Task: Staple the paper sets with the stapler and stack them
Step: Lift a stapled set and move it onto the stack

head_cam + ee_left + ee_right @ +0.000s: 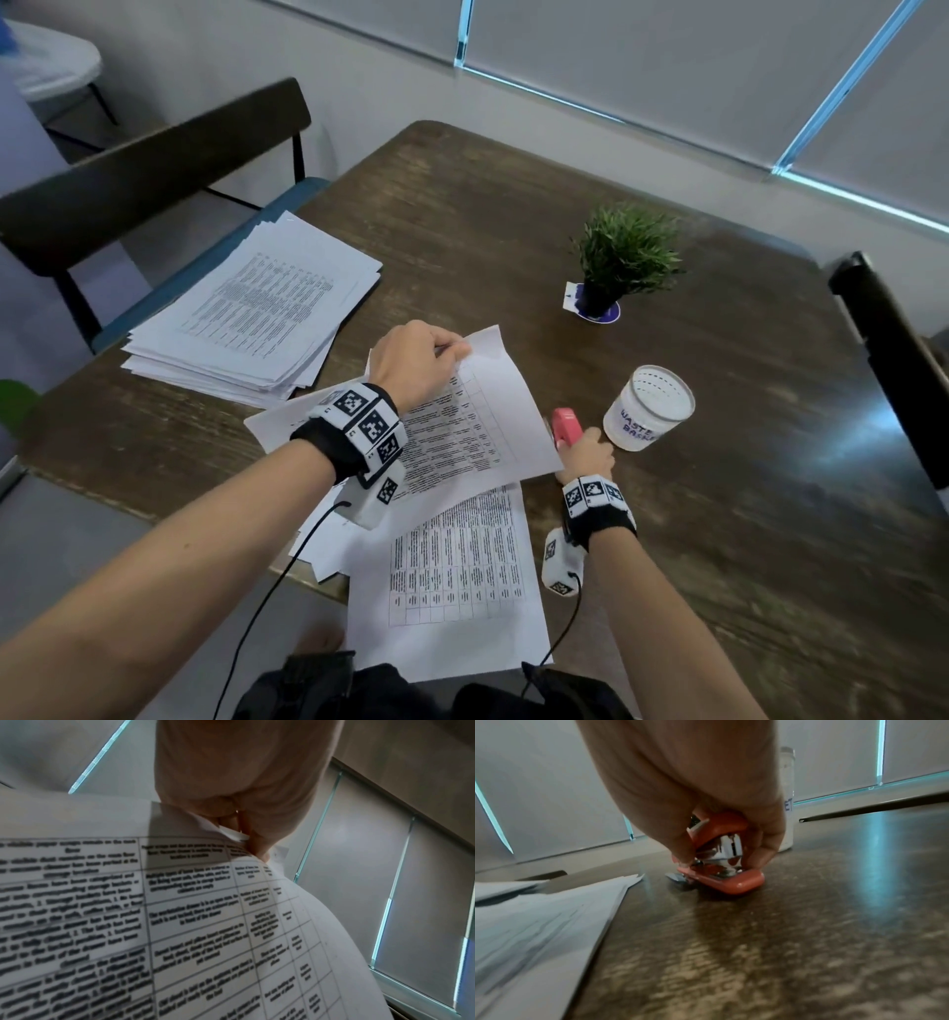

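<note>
Wooden table (667, 514), frame centre: left hand (416, 367) pinches a paper set (477, 426) by its top edge, lifted; right hand (590, 452) grasps the red stapler (565, 424) on bare tabletop beside a cup (649, 408); stack (257, 313) upper left.

Fingers (765, 850) around stapler (721, 880) on table (782, 943)
</note>
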### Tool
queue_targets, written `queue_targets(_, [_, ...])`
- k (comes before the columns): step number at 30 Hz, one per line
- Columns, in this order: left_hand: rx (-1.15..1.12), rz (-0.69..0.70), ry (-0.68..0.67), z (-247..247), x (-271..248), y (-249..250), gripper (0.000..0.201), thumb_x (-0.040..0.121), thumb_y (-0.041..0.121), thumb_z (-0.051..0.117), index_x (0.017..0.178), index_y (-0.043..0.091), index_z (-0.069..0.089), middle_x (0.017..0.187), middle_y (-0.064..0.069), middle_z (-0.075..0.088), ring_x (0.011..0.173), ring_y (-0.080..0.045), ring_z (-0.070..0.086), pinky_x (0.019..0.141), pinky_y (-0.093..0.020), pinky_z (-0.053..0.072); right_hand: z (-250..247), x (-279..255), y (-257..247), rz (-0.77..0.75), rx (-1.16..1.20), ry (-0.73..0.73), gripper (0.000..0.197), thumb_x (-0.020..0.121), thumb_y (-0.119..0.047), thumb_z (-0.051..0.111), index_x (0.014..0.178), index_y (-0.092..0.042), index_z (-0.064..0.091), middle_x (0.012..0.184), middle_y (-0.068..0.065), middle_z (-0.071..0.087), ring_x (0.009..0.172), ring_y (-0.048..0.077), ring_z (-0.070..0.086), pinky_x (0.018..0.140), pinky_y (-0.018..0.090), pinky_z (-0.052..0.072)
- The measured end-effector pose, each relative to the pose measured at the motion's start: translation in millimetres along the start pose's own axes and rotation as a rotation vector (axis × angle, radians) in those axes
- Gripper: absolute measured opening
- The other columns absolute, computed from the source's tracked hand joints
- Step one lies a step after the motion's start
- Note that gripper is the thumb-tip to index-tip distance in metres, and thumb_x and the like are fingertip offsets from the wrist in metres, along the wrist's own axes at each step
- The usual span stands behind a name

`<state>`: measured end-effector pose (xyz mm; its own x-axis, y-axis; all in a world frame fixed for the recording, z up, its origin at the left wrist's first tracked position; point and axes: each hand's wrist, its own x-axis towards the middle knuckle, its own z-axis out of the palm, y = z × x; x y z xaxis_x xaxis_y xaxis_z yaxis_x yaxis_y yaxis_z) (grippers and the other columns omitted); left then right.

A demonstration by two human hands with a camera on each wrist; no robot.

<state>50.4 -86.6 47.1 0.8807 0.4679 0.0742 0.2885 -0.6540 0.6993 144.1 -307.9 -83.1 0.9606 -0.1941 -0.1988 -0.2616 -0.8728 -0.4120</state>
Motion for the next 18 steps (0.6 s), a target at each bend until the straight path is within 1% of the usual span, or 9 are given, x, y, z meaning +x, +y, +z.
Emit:
queue_targets(3, [0.012, -0.009, -0.043, 2, 2, -3, 0.02, 0.093, 0.041, 0.06, 0.102, 0.031, 0.076, 0.109, 0.014, 0.072, 0.105, -0.012, 0.064, 0.08, -0.022, 0.04, -29, -12, -6, -0.054, 0.346, 0.12, 0.03, 0.097, -0.027, 0.054, 0.117, -0.007, 0.044, 0.113, 0.018, 0.06, 0.105, 0.039, 0.059, 0.084, 0.039, 0.043])
queue_targets(5, [0.032, -0.009, -0.064, 3, 3, -2, 0.019, 0.093, 0.039, 0.061, 0.102, 0.03, 0.076, 0.109, 0.013, 0.072, 0.105, -0.012, 0.064, 0.078, -0.022, 0.039, -54, -18, -14, -0.112, 0.586, 0.185, 0.026, 0.095, -0.026, 0.056, 0.115, -0.012, 0.046, 0.102, 0.008, 0.06, 0.099, 0.033, 0.059, 0.081, 0.033, 0.04])
queue_targets(8, [0.061, 0.017, -0.117, 11, 3, 4, 0.019, 0.093, 0.04, 0.061, 0.101, 0.031, 0.076, 0.108, 0.012, 0.072, 0.104, -0.013, 0.064, 0.077, -0.022, 0.04, -87, -29, -35, -0.243, 0.93, 0.222, 0.027, 0.093, -0.023, 0.061, 0.113, -0.017, 0.045, 0.093, -0.007, 0.058, 0.086, 0.014, 0.059, 0.075, 0.026, 0.044])
queue_targets(10, [0.081, 0.035, -0.154, 16, 3, 10, 0.019, 0.093, 0.043, 0.06, 0.099, 0.034, 0.076, 0.104, 0.012, 0.073, 0.102, -0.013, 0.065, 0.079, -0.024, 0.044, -103, -31, -53, -0.279, 1.148, 0.219, 0.032, 0.091, -0.018, 0.065, 0.115, -0.017, 0.045, 0.092, -0.008, 0.059, 0.075, 0.001, 0.059, 0.068, 0.02, 0.047])
queue_targets(11, [0.085, 0.043, -0.168, 19, 3, 13, 0.019, 0.093, 0.044, 0.06, 0.098, 0.035, 0.076, 0.103, 0.013, 0.074, 0.1, -0.013, 0.065, 0.081, -0.026, 0.047, -107, -31, -61, -0.267, 1.232, 0.199, 0.033, 0.09, -0.017, 0.068, 0.115, -0.016, 0.047, 0.09, -0.007, 0.06, 0.071, 0.0, 0.059, 0.066, 0.021, 0.048])
queue_targets(13, [0.083, 0.062, -0.189, 24, 2, 19, 0.02, 0.092, 0.046, 0.06, 0.099, 0.036, 0.076, 0.102, 0.013, 0.074, 0.099, -0.012, 0.065, 0.082, -0.028, 0.05, -112, -32, -77, -0.204, 1.359, 0.125, 0.031, 0.087, -0.02, 0.071, 0.112, -0.016, 0.054, 0.086, -0.001, 0.061, 0.071, 0.012, 0.059, 0.065, 0.031, 0.047])
queue_targets(14, [0.081, 0.073, -0.195, 26, 1, 22, 0.02, 0.092, 0.046, 0.06, 0.099, 0.036, 0.076, 0.102, 0.014, 0.074, 0.098, -0.011, 0.065, 0.082, -0.028, 0.05, -111, -33, -82, -0.182, 1.38, 0.107, 0.029, 0.088, -0.022, 0.07, 0.112, -0.015, 0.056, 0.085, 0.0, 0.062, 0.072, 0.016, 0.058, 0.065, 0.033, 0.048])
queue_targets(16, [0.085, 0.097, -0.197, 30, -2, 26, 0.02, 0.092, 0.046, 0.06, 0.098, 0.036, 0.076, 0.1, 0.014, 0.074, 0.096, -0.01, 0.065, 0.081, -0.028, 0.051, -105, -38, -89, -0.198, 1.358, 0.096, 0.021, 0.092, -0.026, 0.066, 0.108, -0.015, 0.058, 0.081, -0.003, 0.062, 0.067, 0.013, 0.057, 0.061, 0.03, 0.049])
queue_targets(18, [0.096, 0.116, -0.194, 33, -5, 28, 0.02, 0.092, 0.047, 0.06, 0.099, 0.036, 0.076, 0.099, 0.013, 0.074, 0.093, -0.01, 0.065, 0.076, -0.026, 0.051, -99, -46, -91, -0.237, 1.315, 0.074, 0.015, 0.094, -0.031, 0.062, 0.098, -0.016, 0.06, 0.076, -0.003, 0.063, 0.063, 0.011, 0.057, 0.061, 0.03, 0.049])
